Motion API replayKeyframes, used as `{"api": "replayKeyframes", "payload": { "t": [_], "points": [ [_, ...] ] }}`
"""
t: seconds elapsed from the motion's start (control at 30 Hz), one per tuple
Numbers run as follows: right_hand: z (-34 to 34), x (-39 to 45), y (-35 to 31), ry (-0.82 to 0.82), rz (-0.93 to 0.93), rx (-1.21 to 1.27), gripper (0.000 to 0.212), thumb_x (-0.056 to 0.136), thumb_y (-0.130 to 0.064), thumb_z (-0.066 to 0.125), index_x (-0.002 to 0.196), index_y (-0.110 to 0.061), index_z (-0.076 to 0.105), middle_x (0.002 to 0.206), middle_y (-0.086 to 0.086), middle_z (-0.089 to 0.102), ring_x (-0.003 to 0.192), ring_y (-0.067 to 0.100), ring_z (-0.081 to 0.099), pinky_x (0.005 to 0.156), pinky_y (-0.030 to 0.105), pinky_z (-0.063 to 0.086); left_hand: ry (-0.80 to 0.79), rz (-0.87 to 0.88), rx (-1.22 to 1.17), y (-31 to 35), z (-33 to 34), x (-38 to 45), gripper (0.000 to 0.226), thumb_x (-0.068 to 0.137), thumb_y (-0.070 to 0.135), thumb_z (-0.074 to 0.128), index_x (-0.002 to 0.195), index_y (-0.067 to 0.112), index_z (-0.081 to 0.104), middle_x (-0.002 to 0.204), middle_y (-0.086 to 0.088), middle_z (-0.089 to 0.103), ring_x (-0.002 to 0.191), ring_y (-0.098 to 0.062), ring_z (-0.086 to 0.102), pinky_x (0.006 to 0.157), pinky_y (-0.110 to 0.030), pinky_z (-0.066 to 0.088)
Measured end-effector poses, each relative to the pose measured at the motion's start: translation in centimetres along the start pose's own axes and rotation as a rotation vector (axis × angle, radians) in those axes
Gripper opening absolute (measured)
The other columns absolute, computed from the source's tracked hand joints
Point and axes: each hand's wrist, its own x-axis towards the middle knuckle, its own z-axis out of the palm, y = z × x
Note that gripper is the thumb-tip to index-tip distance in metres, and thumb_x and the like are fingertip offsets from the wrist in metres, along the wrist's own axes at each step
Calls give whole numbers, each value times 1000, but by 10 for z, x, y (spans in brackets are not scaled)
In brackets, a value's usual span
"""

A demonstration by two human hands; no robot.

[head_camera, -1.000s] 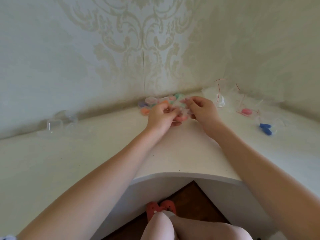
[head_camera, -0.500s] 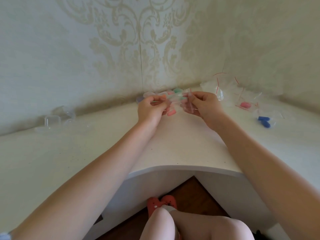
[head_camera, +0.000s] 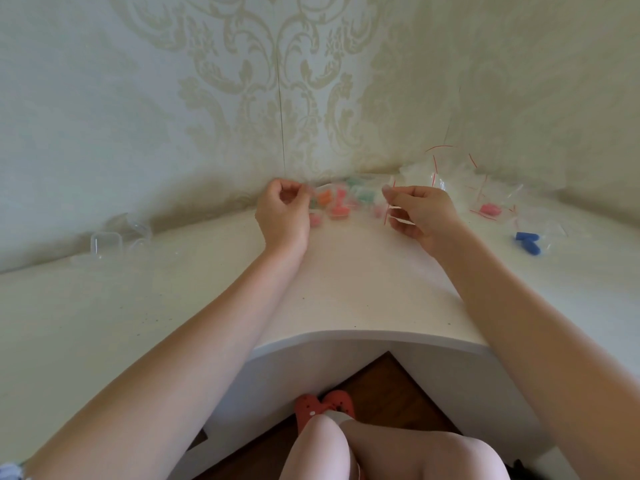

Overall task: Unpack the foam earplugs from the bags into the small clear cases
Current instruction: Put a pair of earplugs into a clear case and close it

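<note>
1. Earplug bag (head_camera: 349, 199), a clear zip bag of mixed orange, pink and green foam earplugs, hangs stretched between both hands just above the tabletop (head_camera: 346, 292), near the wall corner.
2. Left hand (head_camera: 284, 216) has its grip pinched on the bag's left edge, fingers curled in; right hand (head_camera: 420, 213) pinches the right edge beside the red zip line, thumb and forefinger closed on the film.
3. A second ago the hands were close together over the bag; now they have drawn well apart, pulling the bag wide. I judge the seal is being tugged open, so emptying comes next.
4. Outward to the right lie opened bags with red strips (head_camera: 450, 174), a bag holding pink earplugs (head_camera: 490, 209) and a pair of blue earplugs (head_camera: 528, 241).
5. Far left, the small clear cases (head_camera: 107, 242) wait, well apart from the hands; whether any is filled I cannot tell.
</note>
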Motion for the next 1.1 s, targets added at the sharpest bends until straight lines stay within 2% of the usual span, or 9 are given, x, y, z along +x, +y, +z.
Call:
{"api": "replayKeyframes", "payload": {
  "t": [0.1, 0.2, 0.27, 0.33, 0.5, 0.77, 0.93, 1.03, 1.1],
  "points": [
    [6, -3, -1, -29, -45, -40, 20, 81, -20, 74, 71, -12, 59, 68, 0, 57, 58, 10, 55, 54, 19, 53, -183, 187, 42, 7, 2, -14, 18, 81, 18, 72, 72, 20, 57, 67, 5, 62, 63, -14, 63, 56, -31, 54],
    [15, -7, 0, -83, -94, -126, 25, 81, -25, 74, 68, -13, 57, 66, 0, 60, 57, 8, 59, 55, 22, 53, -436, 210, 77, 9, 8, -28, 13, 80, 19, 75, 81, 10, 66, 73, 0, 68, 66, -15, 65, 63, -40, 59],
    [18, -8, 1, -112, -110, -142, 29, 82, -27, 73, 65, -14, 54, 65, 0, 61, 57, 8, 60, 54, 21, 53, -491, 194, 87, 7, 10, -29, 20, 77, 19, 78, 86, 6, 66, 80, -3, 68, 71, -18, 66, 67, -42, 59],
    [18, -8, 1, -134, -125, -144, 31, 82, -28, 73, 64, -14, 52, 63, 2, 61, 58, 9, 60, 55, 21, 53, -518, 177, 76, 6, 10, -27, 22, 76, 15, 79, 89, 2, 66, 83, -6, 68, 71, -18, 65, 68, -38, 59],
    [21, -8, 3, -177, -175, -190, 37, 82, -26, 73, 61, -14, 44, 66, 5, 61, 54, 10, 60, 54, 23, 53, -528, 118, 47, 5, 10, -25, 13, 82, 2, 70, 90, -8, 64, 68, -6, 67, 58, -12, 62, 62, -26, 56],
    [18, -5, 5, -282, -250, -175, 22, 88, -15, 66, 72, -9, 51, 68, 6, 63, 55, 11, 60, 59, 24, 56, -538, -40, -55, 12, 8, -25, 13, 92, 11, 61, 81, 5, 63, 71, -6, 65, 61, -6, 63, 57, -18, 53],
    [23, -8, 9, -296, -388, -467, 25, 97, -19, 52, 73, -12, 51, 67, 8, 61, 56, 20, 59, 54, 28, 54, -473, 107, 101, 8, 8, -28, 16, 91, 10, 57, 76, 12, 54, 70, -4, 62, 62, -10, 60, 57, -25, 55],
    [27, -11, 12, -287, -431, -571, 30, 101, -17, 42, 72, -15, 49, 64, 5, 58, 53, 17, 57, 54, 30, 53, -473, 223, 201, 7, 7, -28, 20, 92, 11, 53, 73, 17, 47, 62, 4, 57, 55, -2, 52, 56, -22, 47],
    [28, -13, 12, -294, -460, -580, 32, 101, -16, 38, 71, -17, 47, 62, 2, 57, 49, 12, 56, 53, 28, 52, -507, 297, 313, 9, 6, -29, 25, 94, 12, 46, 70, 19, 42, 60, 7, 54, 56, -4, 51, 58, -23, 42]
  ]
}}
